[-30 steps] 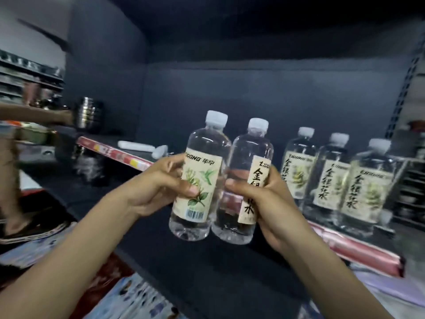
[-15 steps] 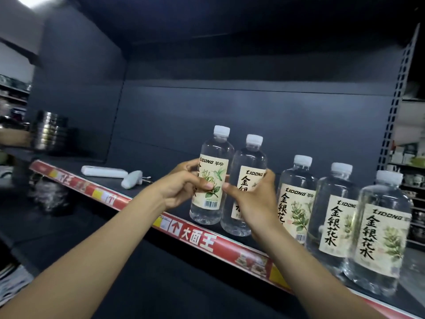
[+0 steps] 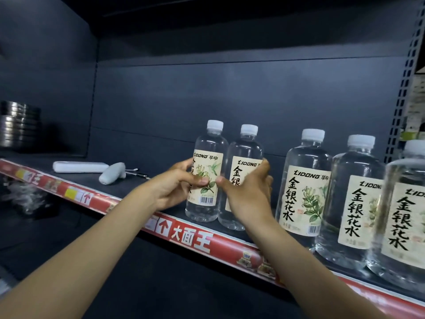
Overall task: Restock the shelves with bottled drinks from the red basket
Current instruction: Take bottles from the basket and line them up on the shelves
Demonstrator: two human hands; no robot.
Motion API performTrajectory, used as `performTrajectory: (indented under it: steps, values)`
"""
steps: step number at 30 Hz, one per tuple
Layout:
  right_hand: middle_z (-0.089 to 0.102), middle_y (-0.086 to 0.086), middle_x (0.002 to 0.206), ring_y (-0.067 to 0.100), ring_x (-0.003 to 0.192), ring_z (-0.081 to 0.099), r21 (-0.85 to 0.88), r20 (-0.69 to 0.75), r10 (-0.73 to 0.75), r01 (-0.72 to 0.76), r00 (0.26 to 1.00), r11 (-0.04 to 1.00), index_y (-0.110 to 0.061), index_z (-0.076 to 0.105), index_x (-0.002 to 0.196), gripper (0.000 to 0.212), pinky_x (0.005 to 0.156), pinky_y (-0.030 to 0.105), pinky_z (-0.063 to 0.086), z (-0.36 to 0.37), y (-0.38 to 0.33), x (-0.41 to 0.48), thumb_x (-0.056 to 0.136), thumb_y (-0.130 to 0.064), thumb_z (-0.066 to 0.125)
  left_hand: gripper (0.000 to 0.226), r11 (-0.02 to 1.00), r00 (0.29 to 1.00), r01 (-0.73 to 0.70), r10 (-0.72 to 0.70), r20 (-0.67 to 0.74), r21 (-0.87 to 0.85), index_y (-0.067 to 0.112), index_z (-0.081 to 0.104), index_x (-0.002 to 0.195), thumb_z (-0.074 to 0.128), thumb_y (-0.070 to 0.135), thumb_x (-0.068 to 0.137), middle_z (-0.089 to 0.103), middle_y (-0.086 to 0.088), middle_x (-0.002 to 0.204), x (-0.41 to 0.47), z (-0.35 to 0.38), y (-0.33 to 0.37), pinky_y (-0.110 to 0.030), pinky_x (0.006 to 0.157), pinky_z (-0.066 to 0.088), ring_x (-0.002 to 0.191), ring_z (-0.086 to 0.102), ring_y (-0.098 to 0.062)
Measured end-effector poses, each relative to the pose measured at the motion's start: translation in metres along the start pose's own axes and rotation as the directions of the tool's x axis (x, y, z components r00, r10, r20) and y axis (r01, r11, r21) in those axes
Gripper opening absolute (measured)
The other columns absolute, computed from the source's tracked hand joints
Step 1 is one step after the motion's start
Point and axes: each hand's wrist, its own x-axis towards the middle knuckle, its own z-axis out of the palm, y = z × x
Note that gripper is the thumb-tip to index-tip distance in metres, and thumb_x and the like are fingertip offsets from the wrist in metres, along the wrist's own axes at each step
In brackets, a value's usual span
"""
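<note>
Your left hand (image 3: 174, 191) curls around the left bottle (image 3: 208, 157), thumb across its label. Your right hand (image 3: 249, 199) grips the right bottle (image 3: 245, 153) the same way. Both bottles are upright, side by side and touching, bases on the dark shelf (image 3: 76, 178) just behind the red price strip (image 3: 190, 238). 3 more bottles (image 3: 354, 203) stand to their right, and a white handheld tool (image 3: 112, 173) lies to the left.

I'm holding both bare forearms stretched forward and up. My left hand (image 3: 177, 189) is gripping the left bottle (image 3: 208, 157), my right hand (image 3: 248, 199) is gripping the right bottle (image 3: 246, 150), thumb tips nearly meeting.
</note>
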Motion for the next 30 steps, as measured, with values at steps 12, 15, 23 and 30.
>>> performTrajectory:
  steps: [12,15,23,30]
  values:
    - [0.025,0.003,0.150,0.023,0.134,0.039,-0.069,0.080,-0.045,0.050,0.996,0.996,-0.026,-0.021,0.152,0.110,0.107,0.031,0.039,-0.028,-0.011,-0.038,0.088,-0.024,0.069,0.066,0.942,0.907,-0.283,0.323,-0.270,0.178,0.017,0.054,0.130,0.069,0.010,0.067,0.067,-0.014,0.115,-0.018,0.024,-0.006,-0.034,0.085,0.055,0.104,0.065,-0.026]
    - [0.030,-0.012,0.148,0.004,0.132,0.037,0.003,0.125,-0.183,0.184,0.975,0.983,-0.030,0.010,0.154,0.089,0.110,0.020,0.031,-0.061,-0.021,-0.081,0.087,-0.025,0.069,0.048,0.666,0.576,-0.346,0.707,-0.410,0.661,0.026,0.055,0.118,0.073,0.012,0.076,0.060,-0.005,0.108,-0.036,0.050,-0.009,-0.028,0.082,0.053,0.095,0.062,-0.016]
    - [0.045,-0.005,0.129,0.001,0.106,0.047,-0.110,-0.353,-0.280,0.257,0.893,0.960,-0.032,0.046,0.121,0.052,0.095,0.021,0.041,-0.181,0.015,-0.105,0.077,-0.021,0.071,0.086,0.282,0.783,0.000,0.597,-0.176,0.959,0.031,0.016,0.151,0.070,0.041,0.085,0.050,-0.001,0.132,-0.060,0.127,-0.035,-0.042,0.096,0.047,0.116,0.054,-0.022]
    - [0.067,-0.005,0.094,0.014,0.079,0.070,0.080,-0.004,0.111,-0.110,0.994,0.991,-0.041,0.020,0.137,0.097,0.081,0.033,0.056,-0.241,0.062,-0.062,0.073,-0.002,0.080,0.100,0.201,0.770,0.178,0.581,-0.264,0.963,0.017,0.006,0.152,0.072,0.044,0.083,0.049,-0.018,0.129,-0.049,0.152,-0.046,-0.042,0.083,0.049,0.114,0.054,-0.032]
